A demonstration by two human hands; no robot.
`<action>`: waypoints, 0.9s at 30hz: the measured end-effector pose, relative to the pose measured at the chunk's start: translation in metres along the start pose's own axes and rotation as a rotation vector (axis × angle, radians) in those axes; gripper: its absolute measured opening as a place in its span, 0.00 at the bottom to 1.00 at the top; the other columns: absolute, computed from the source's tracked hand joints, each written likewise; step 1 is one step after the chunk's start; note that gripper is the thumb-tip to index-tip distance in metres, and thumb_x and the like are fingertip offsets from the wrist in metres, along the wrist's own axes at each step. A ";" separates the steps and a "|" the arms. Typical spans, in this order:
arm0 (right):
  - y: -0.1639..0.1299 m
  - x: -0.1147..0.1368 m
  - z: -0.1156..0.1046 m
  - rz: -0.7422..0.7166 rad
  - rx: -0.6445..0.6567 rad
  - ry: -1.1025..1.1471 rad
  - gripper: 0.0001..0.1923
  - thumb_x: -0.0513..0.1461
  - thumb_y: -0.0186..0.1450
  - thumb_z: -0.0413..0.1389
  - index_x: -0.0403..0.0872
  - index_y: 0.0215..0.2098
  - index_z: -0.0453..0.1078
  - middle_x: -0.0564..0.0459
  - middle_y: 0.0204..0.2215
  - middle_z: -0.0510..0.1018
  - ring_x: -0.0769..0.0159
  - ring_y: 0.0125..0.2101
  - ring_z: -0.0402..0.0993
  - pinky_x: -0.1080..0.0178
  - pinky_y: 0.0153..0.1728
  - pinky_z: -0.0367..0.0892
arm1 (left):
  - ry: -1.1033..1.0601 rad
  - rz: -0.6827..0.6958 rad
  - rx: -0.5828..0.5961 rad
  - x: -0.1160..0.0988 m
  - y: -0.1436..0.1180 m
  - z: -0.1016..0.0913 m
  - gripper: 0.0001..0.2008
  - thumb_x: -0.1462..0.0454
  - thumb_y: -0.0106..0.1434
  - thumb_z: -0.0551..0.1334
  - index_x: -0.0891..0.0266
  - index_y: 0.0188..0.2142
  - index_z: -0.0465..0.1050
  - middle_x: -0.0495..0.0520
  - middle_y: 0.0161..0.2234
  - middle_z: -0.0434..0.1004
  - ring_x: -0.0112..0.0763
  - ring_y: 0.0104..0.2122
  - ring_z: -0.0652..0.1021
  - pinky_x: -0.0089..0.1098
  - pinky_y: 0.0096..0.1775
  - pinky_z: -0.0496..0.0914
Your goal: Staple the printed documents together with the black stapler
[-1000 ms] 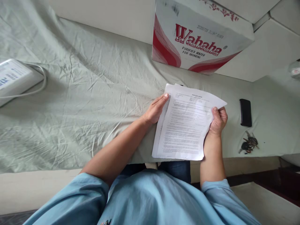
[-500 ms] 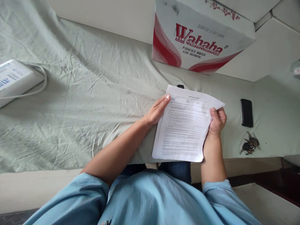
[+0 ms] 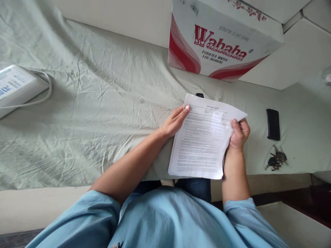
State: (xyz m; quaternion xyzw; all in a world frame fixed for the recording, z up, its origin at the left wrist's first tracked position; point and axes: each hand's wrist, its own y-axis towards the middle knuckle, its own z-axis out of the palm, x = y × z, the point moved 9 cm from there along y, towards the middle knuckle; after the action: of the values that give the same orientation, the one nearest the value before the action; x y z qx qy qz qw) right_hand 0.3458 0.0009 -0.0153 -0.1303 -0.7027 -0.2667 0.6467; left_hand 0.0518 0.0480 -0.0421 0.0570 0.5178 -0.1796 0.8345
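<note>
Paper (image 3: 201, 144) held near the six o'clock edge of the surface (image 3: 77, 120)
Left hand (image 3: 176, 121) pinches it between thumb and fingers at ten o'clock, right hand (image 3: 239, 133) likewise at three; phone (image 3: 273, 124) lies farther out at three, keys (image 3: 277, 158) at the phone's six, Wahaha box (image 3: 222, 44) toward one

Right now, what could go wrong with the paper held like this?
1. The white sheet of printed paper might crease: its right side bends where the right hand grips it.
2. The small black object at the sheet's top edge is partly hidden, so it could get nudged unseen.
3. The bunch of metal and black keys lies near the front edge; a rightward swing might knock it off.
</note>
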 end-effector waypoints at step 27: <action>0.001 -0.002 0.007 0.033 0.156 -0.065 0.28 0.59 0.58 0.77 0.49 0.27 0.72 0.61 0.23 0.71 0.70 0.26 0.64 0.65 0.30 0.63 | -0.080 -0.072 -0.061 0.009 0.002 -0.008 0.34 0.33 0.65 0.71 0.60 0.52 0.83 0.62 0.50 0.90 0.56 0.58 0.86 0.49 0.59 0.80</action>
State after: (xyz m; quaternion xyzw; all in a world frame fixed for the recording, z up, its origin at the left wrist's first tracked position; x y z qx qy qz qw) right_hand 0.3411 0.0059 -0.0174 -0.0997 -0.7395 -0.1963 0.6361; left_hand 0.0496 0.0504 -0.0538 0.0057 0.4912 -0.1958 0.8487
